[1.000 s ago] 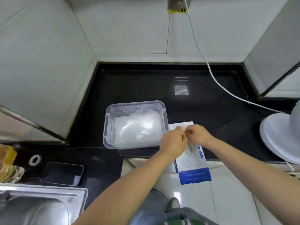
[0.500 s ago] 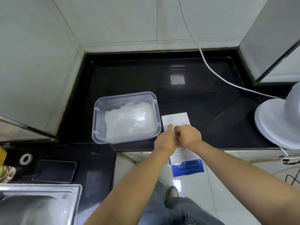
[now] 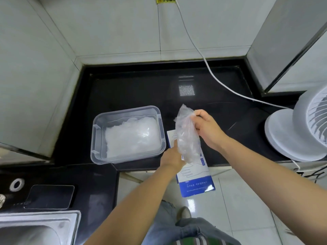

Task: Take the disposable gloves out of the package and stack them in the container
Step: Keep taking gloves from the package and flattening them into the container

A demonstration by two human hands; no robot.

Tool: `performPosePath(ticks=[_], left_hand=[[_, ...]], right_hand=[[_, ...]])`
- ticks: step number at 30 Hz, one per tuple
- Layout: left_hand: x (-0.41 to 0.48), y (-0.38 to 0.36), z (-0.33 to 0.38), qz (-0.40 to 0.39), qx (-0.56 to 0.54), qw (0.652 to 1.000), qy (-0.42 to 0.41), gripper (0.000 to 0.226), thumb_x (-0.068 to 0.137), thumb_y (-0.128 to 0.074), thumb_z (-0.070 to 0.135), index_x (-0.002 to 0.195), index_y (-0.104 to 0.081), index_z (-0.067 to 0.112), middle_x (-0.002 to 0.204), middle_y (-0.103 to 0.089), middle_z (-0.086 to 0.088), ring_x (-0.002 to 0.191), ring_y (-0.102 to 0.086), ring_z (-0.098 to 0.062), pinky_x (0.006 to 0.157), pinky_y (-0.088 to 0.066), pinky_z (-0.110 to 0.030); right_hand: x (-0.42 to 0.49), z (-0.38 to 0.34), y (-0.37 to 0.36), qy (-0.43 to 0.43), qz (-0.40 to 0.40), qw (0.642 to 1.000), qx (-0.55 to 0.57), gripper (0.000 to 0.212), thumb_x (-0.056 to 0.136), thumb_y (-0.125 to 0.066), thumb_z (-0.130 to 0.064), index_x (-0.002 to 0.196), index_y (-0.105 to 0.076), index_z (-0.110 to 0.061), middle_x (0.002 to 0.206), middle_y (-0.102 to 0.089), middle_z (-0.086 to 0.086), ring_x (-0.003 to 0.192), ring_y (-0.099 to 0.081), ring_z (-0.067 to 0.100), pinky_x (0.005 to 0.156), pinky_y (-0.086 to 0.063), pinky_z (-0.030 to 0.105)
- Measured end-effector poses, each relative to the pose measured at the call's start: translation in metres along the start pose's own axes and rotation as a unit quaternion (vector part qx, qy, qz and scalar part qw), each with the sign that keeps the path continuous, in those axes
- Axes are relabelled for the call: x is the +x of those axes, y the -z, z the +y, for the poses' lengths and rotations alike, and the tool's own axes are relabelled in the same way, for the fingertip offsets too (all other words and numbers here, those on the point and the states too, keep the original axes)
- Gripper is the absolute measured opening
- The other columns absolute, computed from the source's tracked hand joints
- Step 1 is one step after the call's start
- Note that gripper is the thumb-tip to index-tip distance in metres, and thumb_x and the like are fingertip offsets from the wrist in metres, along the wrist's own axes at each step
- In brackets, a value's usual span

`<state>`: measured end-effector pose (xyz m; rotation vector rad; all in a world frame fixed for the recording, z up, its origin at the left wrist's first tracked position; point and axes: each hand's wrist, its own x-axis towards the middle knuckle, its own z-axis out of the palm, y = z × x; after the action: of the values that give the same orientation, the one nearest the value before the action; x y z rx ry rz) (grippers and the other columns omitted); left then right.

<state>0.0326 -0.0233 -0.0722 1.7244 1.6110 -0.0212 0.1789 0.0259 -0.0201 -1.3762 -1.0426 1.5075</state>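
Note:
A clear plastic container (image 3: 96, 138) sits on the black counter and holds a pile of translucent gloves (image 3: 131, 135). Right of it lies the white and blue glove package (image 3: 196, 181), hanging over the counter's front edge. My right hand (image 3: 207, 128) pinches the top of a clear disposable glove (image 3: 186, 133) and holds it up above the package. My left hand (image 3: 172, 159) presses on the package, partly hidden behind the hanging glove.
A white fan (image 3: 300, 129) stands at the right, its white cable (image 3: 208, 68) running across the counter from the wall. A dark phone (image 3: 50, 196) lies at the lower left beside a steel sink (image 3: 35, 228). White tiled walls enclose the counter.
Both hands were together on the package's top. Now my right hand has lifted up and right, drawing a clear glove out, while my left hand stays on the package.

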Motion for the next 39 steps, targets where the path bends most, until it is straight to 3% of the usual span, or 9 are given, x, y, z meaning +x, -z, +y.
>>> performPosePath(ticks=[8,11,14,18,21,26,29,33,39], left_hand=[[-0.009,0.03,0.028,0.07,-0.315,0.946,0.025,0.012,0.102,-0.046,0.03,0.094,-0.05,0.022,0.087,-0.06,-0.002,0.081,-0.061,-0.015,0.071,-0.053,-0.02],[-0.013,0.047,0.038,0.138,-0.461,0.875,0.058,0.037,0.102,-0.035,0.04,0.098,-0.059,0.013,0.1,-0.066,-0.013,0.094,-0.064,-0.026,0.087,-0.055,-0.038],[-0.007,0.071,0.037,0.144,-0.584,0.796,0.067,0.066,0.093,-0.029,0.068,0.098,-0.067,0.014,0.098,-0.071,-0.01,0.091,-0.066,-0.023,0.08,-0.055,-0.037],[0.002,0.089,0.021,0.101,-0.531,0.834,0.108,0.046,0.08,-0.067,0.059,0.107,-0.059,0.021,0.105,-0.068,-0.006,0.093,-0.067,-0.02,0.077,-0.056,-0.032],[-0.003,0.097,0.011,0.107,-0.484,0.861,0.118,0.023,0.089,-0.068,0.033,0.099,-0.062,0.014,0.087,-0.065,-0.003,0.074,-0.063,-0.011,0.058,-0.052,-0.019],[-0.021,0.112,-0.022,0.126,-0.51,0.851,-0.025,0.019,0.096,-0.059,0.02,0.102,-0.07,0.005,0.09,-0.065,-0.018,0.081,-0.062,-0.019,0.074,-0.056,-0.023],[-0.028,0.116,-0.037,0.104,-0.549,0.828,-0.048,0.017,0.098,-0.054,0.015,0.103,-0.067,0.005,0.085,-0.061,-0.011,0.077,-0.06,-0.017,0.077,-0.055,-0.027],[-0.033,0.122,-0.047,0.087,-0.525,0.845,-0.058,0.017,0.099,-0.051,0.01,0.093,-0.066,0.009,0.083,-0.062,-0.005,0.071,-0.057,-0.016,0.077,-0.054,-0.031],[-0.034,0.138,-0.07,0.144,-0.533,0.832,0.064,0.01,0.094,-0.062,0.015,0.097,-0.066,0.007,0.094,-0.068,-0.012,0.079,-0.065,-0.021,0.076,-0.056,-0.032]], right_hand=[[-0.002,0.001,-0.002,0.024,0.035,0.999,-0.009,0.014,0.092,-0.061,-0.008,0.098,-0.052,-0.017,0.095,-0.061,0.011,0.085,-0.063,0.022,0.073,-0.055,0.034],[-0.004,-0.001,-0.001,0.041,0.028,0.999,-0.005,0.021,0.09,-0.064,-0.006,0.101,-0.051,-0.019,0.097,-0.063,0.013,0.085,-0.064,0.023,0.071,-0.056,0.034],[-0.006,-0.007,-0.004,0.05,0.006,0.998,-0.043,0.027,0.089,-0.066,-0.006,0.109,-0.05,-0.016,0.098,-0.063,0.013,0.085,-0.063,0.021,0.073,-0.056,0.035],[-0.006,-0.016,-0.013,0.064,-0.063,0.994,-0.068,0.04,0.084,-0.073,-0.003,0.113,-0.051,-0.019,0.094,-0.065,0.014,0.082,-0.065,0.018,0.074,-0.057,0.031],[-0.004,-0.018,-0.02,0.021,-0.064,0.994,-0.09,0.053,0.083,-0.076,-0.008,0.125,-0.048,-0.025,0.1,-0.064,0.014,0.086,-0.066,0.021,0.08,-0.056,0.037],[0.006,-0.022,-0.019,-0.053,0.02,0.993,-0.099,0.057,0.087,-0.054,-0.068,0.117,-0.062,-0.02,0.067,-0.051,-0.005,0.072,-0.048,0.016,0.081,-0.048,0.035],[0.01,-0.028,-0.027,-0.111,-0.058,0.985,-0.117,0.069,0.077,-0.047,-0.084,0.11,-0.07,-0.027,0.088,-0.063,-0.008,0.085,-0.056,0.012,0.088,-0.045,0.034],[0.009,-0.038,-0.052,-0.121,-0.201,0.967,-0.099,0.046,0.089,-0.064,-0.05,0.117,-0.071,-0.014,0.115,-0.072,0.005,0.109,-0.066,0.02,0.098,-0.047,0.035],[0.026,-0.038,-0.077,-0.039,0.011,0.999,0.002,0.021,0.098,-0.06,-0.023,0.087,-0.069,-0.007,0.073,-0.062,0.005,0.064,-0.053,0.014,0.072,-0.048,0.03]])
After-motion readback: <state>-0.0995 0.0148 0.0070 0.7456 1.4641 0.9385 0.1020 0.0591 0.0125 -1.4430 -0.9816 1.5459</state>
